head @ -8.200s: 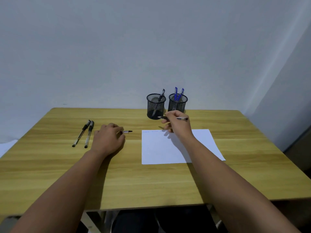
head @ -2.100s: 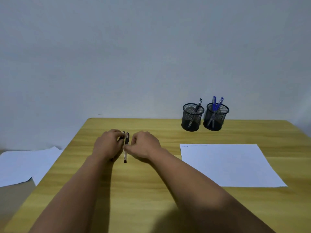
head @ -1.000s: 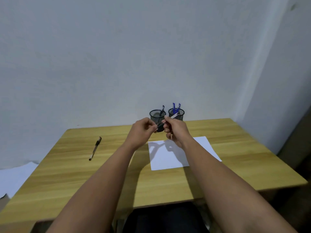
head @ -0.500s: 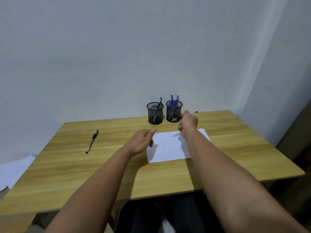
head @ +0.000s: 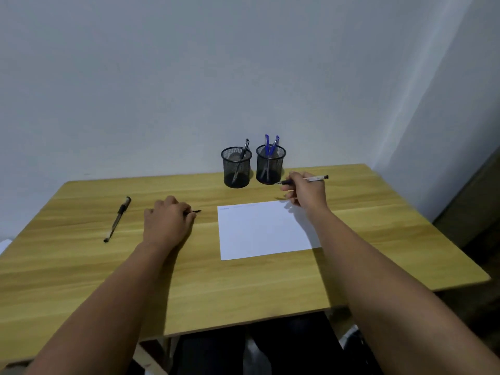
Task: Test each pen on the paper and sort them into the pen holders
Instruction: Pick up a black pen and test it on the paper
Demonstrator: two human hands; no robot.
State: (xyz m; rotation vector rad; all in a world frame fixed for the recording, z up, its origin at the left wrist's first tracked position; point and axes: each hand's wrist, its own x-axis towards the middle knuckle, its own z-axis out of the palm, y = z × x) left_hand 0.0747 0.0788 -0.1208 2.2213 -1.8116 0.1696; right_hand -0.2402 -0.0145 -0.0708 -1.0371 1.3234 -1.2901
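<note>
Sorting partly done. Left mesh holder [head: 236, 167] carries one black pen, right mesh holder [head: 270, 163] two blue ones, both just beyond the right hand [head: 304, 191]. That hand pinches an uncapped pen [head: 303, 180] above the far corner of the paper [head: 263, 230]; faint marks along the sheet's far edge. Left hand [head: 167, 221], curled, grips what looks like the cap [head: 193, 211]. One capped pen [head: 117, 219] lies untested, well left of that hand. Bare table [head: 243, 288] nearer both wrists; holders crowd the wall.
</note>
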